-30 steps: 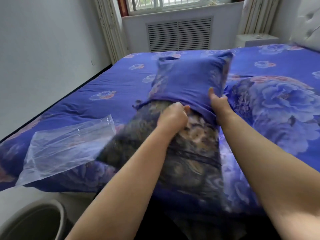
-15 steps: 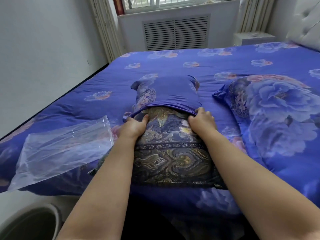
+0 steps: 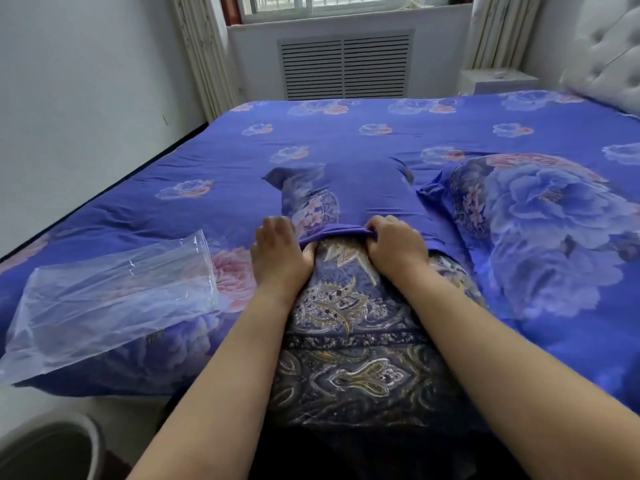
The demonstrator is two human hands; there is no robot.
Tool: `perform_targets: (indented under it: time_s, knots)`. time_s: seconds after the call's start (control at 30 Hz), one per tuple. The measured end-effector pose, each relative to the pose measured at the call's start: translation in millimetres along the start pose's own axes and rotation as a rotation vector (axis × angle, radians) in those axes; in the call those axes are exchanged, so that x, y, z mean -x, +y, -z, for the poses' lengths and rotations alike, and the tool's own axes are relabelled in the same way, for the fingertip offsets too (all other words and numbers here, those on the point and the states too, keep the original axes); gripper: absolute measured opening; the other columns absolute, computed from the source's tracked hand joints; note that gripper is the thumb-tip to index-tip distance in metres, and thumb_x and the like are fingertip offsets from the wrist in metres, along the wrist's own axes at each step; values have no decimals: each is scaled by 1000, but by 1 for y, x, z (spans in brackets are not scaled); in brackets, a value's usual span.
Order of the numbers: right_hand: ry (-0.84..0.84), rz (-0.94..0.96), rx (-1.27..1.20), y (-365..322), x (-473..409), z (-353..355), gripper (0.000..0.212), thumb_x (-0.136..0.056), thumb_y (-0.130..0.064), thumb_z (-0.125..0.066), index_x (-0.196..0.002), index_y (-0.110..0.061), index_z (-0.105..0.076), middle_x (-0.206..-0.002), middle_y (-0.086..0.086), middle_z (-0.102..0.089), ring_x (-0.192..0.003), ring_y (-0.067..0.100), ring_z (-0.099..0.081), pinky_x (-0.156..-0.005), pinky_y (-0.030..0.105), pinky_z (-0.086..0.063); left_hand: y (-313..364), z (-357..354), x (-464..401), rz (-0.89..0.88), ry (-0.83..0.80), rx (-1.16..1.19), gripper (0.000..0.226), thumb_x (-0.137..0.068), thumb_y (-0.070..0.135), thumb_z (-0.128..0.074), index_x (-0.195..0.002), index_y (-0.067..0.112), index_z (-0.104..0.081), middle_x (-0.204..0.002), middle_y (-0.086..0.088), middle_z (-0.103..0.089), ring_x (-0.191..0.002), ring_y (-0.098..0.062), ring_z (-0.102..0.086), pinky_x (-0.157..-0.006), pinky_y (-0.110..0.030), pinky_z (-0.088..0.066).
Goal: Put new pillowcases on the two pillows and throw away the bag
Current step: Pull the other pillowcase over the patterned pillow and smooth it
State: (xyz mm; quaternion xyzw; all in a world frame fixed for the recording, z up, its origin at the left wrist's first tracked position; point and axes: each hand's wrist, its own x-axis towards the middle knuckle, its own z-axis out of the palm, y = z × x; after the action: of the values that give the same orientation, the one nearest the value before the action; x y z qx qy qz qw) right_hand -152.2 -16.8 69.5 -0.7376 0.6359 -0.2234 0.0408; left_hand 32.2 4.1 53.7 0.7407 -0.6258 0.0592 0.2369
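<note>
The bed (image 3: 346, 140) lies open and flat beyond the pillow (image 3: 349, 341), with bare cover all the way to the far edge under the vent (image 3: 344, 65). To the left of the left hand (image 3: 280, 254), the clear bag (image 3: 110, 299) sprawls over the near left corner and hangs past the bed's edge; a strip of cover between bag and wall (image 3: 69, 98) stays free. To the right of the right hand (image 3: 394, 247), the second pillow (image 3: 547, 237) bulks up just beside the first, leaving only a narrow gap. The bin (image 3: 52, 448) stands on the floor below the bag, and the headboard (image 3: 609, 57) closes the far right.
</note>
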Motion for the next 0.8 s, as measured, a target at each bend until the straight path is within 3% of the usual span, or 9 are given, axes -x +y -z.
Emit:
perform_targets:
  time_s: [0.07, 0.17, 0.33, 0.37, 0.43, 0.53, 0.67, 0.8]
  knots:
    - [216, 151, -117, -1, 16, -6, 28, -83, -15, -51, -108, -12, -64, -105, 10, -68, -92, 32, -65, -73, 37, -49, 9, -4, -6, -108, 17, 44, 40, -80, 23, -57, -117, 13, -45, -120, -11, -47, -113, -33, -44, -89, -42, -37]
    - [449, 384, -204, 2, 42, -5, 30, -74, -18, -48, -92, -8, -69, -73, 8, -71, -59, 30, -66, -47, 30, -49, 12, -15, -10, -61, -1, 226, 25, -83, 11, -50, -107, 15, -55, -112, -12, -58, -104, -34, -55, -80, -39, -43]
    - [387, 359, -94, 14, 78, -15, 19, -79, -31, -57, -89, -19, -68, -55, -1, -65, -46, 26, -62, -40, 24, -41, -9, -27, 0, 23, 63, 357, 34, -84, 4, -46, -112, 17, -60, -109, -10, -62, -100, -32, -60, -79, -39, -47]
    - [333, 302, -50, 15, 80, -17, 19, -80, -32, -61, -95, -21, -65, -59, -1, -67, -48, 27, -63, -42, 26, -41, -11, -26, 6, 20, 132, 377, 33, -82, 1, -49, -109, 15, -62, -106, -11, -62, -96, -32, -60, -76, -39, -48]
    - [215, 138, -14, 15, 78, -21, 33, -85, -29, -62, -117, -22, -56, -86, 2, -71, -67, 33, -67, -52, 32, -42, -6, -20, 22, -20, 252, 438, 29, -76, -4, -55, -98, 11, -66, -93, -11, -65, -86, -31, -63, -69, -31, -45]
    - [136, -8, 35, 16, 67, -28, 38, -93, -18, -45, -131, -23, -41, -115, 6, -61, -86, 38, -64, -62, 37, -41, 12, -10, 49, -126, 305, 547, 23, -70, -2, -62, -89, 12, -64, -70, -7, -67, -63, -26, -64, -55, -17, -33]
    - [213, -19, -1, 10, 63, -31, 39, -88, -7, -44, -125, -17, -48, -110, 10, -54, -94, 34, -58, -63, 34, -35, 9, -11, 72, -196, 305, 405, 30, -69, 12, -52, -94, 28, -48, -59, -1, -64, -50, -29, -60, -47, -26, -43]
    - [349, -145, -40, 44, 50, -16, 35, -84, -3, -47, -117, -13, -55, -111, 17, -53, -102, 37, -51, -78, 42, -41, -11, -13, 83, -217, 381, 192, 42, -60, 2, -60, -94, 25, -53, -68, 1, -67, -54, -27, -62, -42, -20, -32]
